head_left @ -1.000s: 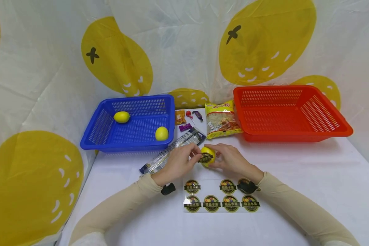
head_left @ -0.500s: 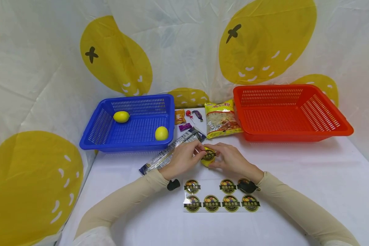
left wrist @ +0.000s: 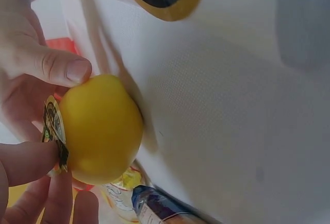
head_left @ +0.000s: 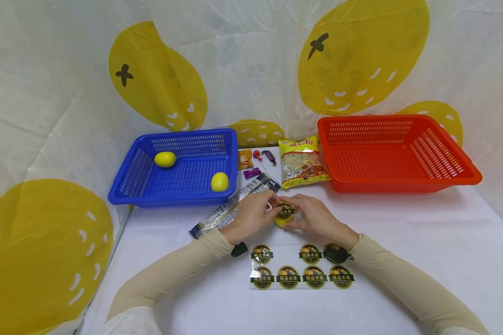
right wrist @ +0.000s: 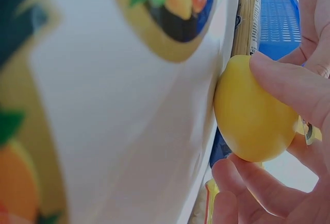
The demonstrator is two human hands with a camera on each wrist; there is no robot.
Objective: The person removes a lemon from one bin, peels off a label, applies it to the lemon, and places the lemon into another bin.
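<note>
- Left hand [head_left: 253, 215]: fingers curled; fingertips [left wrist: 31, 159] press the round sticker [head_left: 285, 211] against the top of the lemon [head_left: 283, 218] and pinch at its edge
- Right hand [head_left: 314, 217]: fingers curled round the lemon from the right; thumb [right wrist: 289, 82] lies across its upper side, remaining fingers [right wrist: 242, 188] wrap beneath it
- Lemon: held between both hands, low over the white table [head_left: 402, 242] and touching it in the wrist views, at the centre near the front edge
- Sticker: dark face with gold rim, seated on the lemon's upper side; its edge [left wrist: 54, 136] stands slightly proud of the peel in the left wrist view
- Sticker sheet [head_left: 302, 270]: lies flat just in front of the hands, carrying two rows of matching stickers
- Long wrapped packet [head_left: 234, 204]: lies diagonally just beside the left hand
- Blue basket [head_left: 121, 193]: rear left, containing two lemons [head_left: 165, 159]
- Red basket [head_left: 402, 186]: rear right
- Snack bag [head_left: 302, 163] and small sweets [head_left: 253, 163]: lie between the two baskets
</note>
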